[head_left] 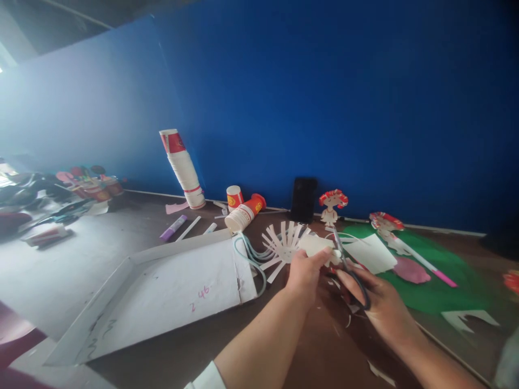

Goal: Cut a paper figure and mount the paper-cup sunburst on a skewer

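Closest in, paper scraps (pixel 381 373) lay loose on the dark table (pixel 316 346), under the person's forearms. The right hand (pixel 377 294) was closed around the scissors (pixel 340 248), handles against the fingers, so the blades pointed away from the body; how far they were parted could not be told. The left hand (pixel 305 273) pinched the cream paper (pixel 314 245) between thumb and fingers, above the table and beside the blades, presumably to keep it steady there.

To the left, a white tray (pixel 170 292) sat just clear of the working space. Behind the left hand spread a fringed paper piece (pixel 286 251). On the right, a green sheet (pixel 450 294) bore a pink oval (pixel 411 270) and a white sheet (pixel 375 253), seemingly kept within reach.

Farther back, the cup stack (pixel 182 170) leaned toward the blue partition (pixel 316 97). A paper figure (pixel 332 208) stood near a dark, phone-like slab (pixel 304 199), perhaps propped against the partition for support.
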A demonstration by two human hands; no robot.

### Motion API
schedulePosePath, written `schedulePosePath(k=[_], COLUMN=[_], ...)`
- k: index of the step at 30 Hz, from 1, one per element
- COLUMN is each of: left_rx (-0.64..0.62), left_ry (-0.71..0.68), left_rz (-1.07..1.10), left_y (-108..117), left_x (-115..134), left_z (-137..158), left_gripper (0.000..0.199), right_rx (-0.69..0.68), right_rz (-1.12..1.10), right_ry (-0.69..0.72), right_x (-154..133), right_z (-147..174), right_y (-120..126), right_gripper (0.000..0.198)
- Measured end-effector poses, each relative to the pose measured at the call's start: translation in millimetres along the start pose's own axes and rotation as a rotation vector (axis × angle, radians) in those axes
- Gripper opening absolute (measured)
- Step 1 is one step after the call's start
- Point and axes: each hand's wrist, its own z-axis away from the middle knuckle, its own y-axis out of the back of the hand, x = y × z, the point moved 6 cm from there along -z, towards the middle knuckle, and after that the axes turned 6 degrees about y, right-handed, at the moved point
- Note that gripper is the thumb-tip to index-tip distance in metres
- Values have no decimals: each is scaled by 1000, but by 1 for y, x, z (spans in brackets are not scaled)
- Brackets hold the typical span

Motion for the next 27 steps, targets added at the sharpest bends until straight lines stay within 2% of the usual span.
schedulePosePath(k=[3,7,12,17,20,27], left_rx=[-60,-44,-84,-168,-144,-105], left_ry=[-38,-28,2,-6,9,-6], left_rz=[-8,-13,-39,-88,-131,-223], left_y=[2,5,3,2,4,6], left_x=[12,25,26,21,20,27], left_z=[-2,-1,1,-4,-5,-1], left_gripper=[51,46,43,52,51,42], right_rx=[-36,-114,-208,-170,-129,-212], right_rz=[-16,25,15,25,-13,-47], right_ry=[-47,5,22,13,-26,4], right_x=[4,2,-1,-3,-3,-11], right_z=[-2,-3,-3,-1,1,1], right_y=[3,3,-1,2,3,0], right_gripper=[45,45,46,48,50,49])
